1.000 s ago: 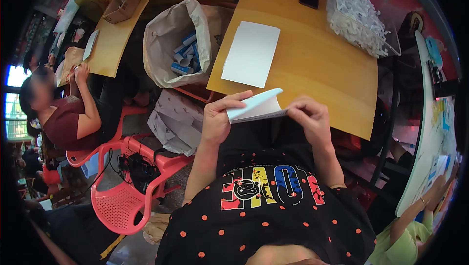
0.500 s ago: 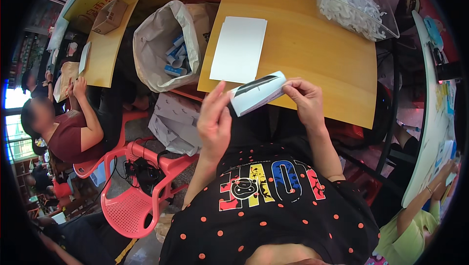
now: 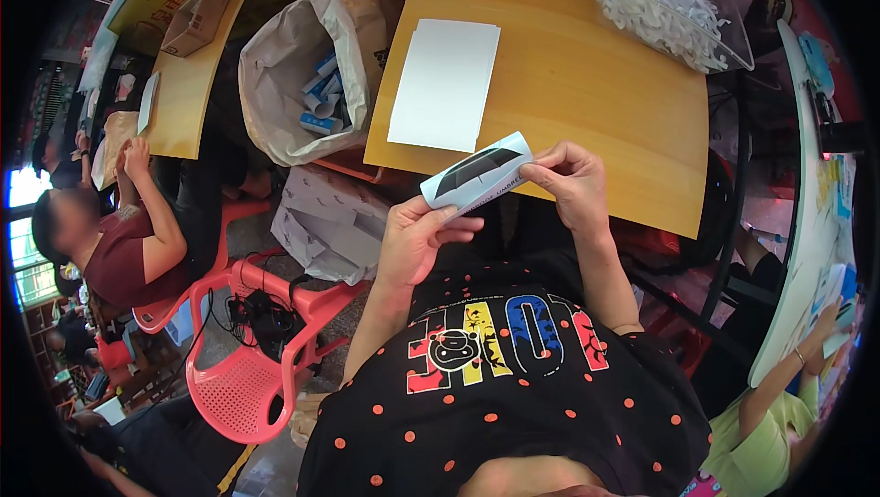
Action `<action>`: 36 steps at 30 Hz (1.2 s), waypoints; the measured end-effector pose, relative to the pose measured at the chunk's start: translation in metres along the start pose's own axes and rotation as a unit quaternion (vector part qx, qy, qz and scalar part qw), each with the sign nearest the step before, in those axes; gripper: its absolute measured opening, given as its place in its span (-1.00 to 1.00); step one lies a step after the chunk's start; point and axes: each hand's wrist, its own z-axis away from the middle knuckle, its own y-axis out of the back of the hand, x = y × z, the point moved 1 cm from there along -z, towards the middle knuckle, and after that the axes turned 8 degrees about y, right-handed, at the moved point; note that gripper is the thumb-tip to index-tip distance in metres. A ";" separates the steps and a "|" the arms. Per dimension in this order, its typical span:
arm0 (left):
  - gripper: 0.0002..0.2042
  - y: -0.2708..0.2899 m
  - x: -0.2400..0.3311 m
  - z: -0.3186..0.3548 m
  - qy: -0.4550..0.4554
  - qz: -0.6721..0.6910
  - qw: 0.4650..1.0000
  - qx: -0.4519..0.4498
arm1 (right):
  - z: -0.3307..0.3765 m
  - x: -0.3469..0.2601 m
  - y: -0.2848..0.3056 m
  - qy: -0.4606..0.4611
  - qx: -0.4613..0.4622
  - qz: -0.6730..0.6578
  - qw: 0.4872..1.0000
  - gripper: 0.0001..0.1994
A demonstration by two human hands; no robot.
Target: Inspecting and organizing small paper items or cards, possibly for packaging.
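Both hands meet just off the near edge of the wooden table (image 3: 587,84), forearms bent up from the lap. Left hand (image 3: 412,240) pinches the near-left end of a folded paper sleeve (image 3: 478,171) printed with a dark umbrella shape; right hand (image 3: 570,181) curls closed on its far-right end, fingertips hidden behind the sleeve. On the table lies a stack of white sheets (image 3: 445,84), and a clear bag of white pieces (image 3: 665,2) is cut off at the far rim. Left of the table stands an open sack (image 3: 293,75) holding small boxes.
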 end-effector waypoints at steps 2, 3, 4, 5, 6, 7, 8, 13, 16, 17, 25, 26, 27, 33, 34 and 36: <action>-0.74 -0.002 0.002 -0.001 -0.024 0.026 0.999 -0.014 | 0.000 0.002 -0.001 -0.003 0.001 0.004 1.000 -0.88; -0.73 -0.002 0.004 -0.001 -0.037 0.041 0.998 -0.033 | 0.000 0.002 -0.001 -0.005 0.001 0.006 1.000 -0.87; -0.72 -0.003 0.006 0.000 -0.050 0.055 0.996 -0.053 | 0.000 0.002 -0.001 -0.005 0.003 0.005 1.000 -0.87; -0.75 -0.006 0.007 0.001 -0.058 0.028 0.998 -0.029 | -0.001 0.003 -0.002 -0.004 0.003 0.004 1.000 -0.87; -0.76 -0.007 0.003 0.000 -0.081 -0.018 0.997 -0.007 | -0.001 0.003 -0.002 -0.004 0.004 0.003 1.000 -0.87; -0.77 -0.008 -0.002 0.000 -0.104 -0.064 0.992 0.016 | -0.001 0.004 -0.002 -0.007 0.002 0.002 1.000 -0.87; -0.78 -0.007 -0.006 0.000 -0.127 -0.109 0.985 0.039 | -0.001 0.005 -0.002 -0.010 -0.001 0.000 1.000 -0.87; -0.79 -0.005 -0.008 -0.002 -0.119 -0.080 0.987 0.074 | -0.001 0.005 -0.006 -0.026 0.000 -0.012 1.000 -0.88; -0.79 -0.004 -0.009 -0.002 -0.106 -0.075 0.989 0.075 | -0.003 0.004 -0.007 -0.040 0.000 -0.028 0.999 -0.89; -0.79 -0.004 -0.009 -0.002 -0.102 -0.072 0.990 0.074 | -0.003 0.001 -0.010 -0.050 -0.002 -0.032 0.998 -0.89; -0.77 0.001 -0.011 -0.003 -0.079 -0.039 0.995 0.053 | -0.004 0.014 -0.005 -0.055 -0.030 -0.041 0.997 -0.89; -0.77 0.002 -0.011 -0.004 -0.077 -0.035 0.995 0.050 | -0.004 0.014 -0.004 -0.053 -0.030 -0.039 0.997 -0.90; -0.77 0.003 -0.011 -0.004 -0.073 -0.021 0.996 0.045 | -0.003 0.014 -0.004 -0.052 -0.029 -0.037 0.998 -0.90; -0.78 0.004 -0.014 -0.009 -0.080 0.039 0.996 0.027 | -0.003 0.018 -0.005 -0.057 -0.027 -0.043 0.997 -0.91; -0.79 0.004 -0.014 -0.009 -0.088 0.043 0.995 0.032 | -0.002 0.018 -0.007 -0.060 -0.029 -0.040 0.997 -0.92; -0.79 0.004 -0.014 -0.009 -0.103 0.036 0.993 0.043 | -0.001 0.018 -0.008 -0.064 -0.031 -0.035 0.997 -0.92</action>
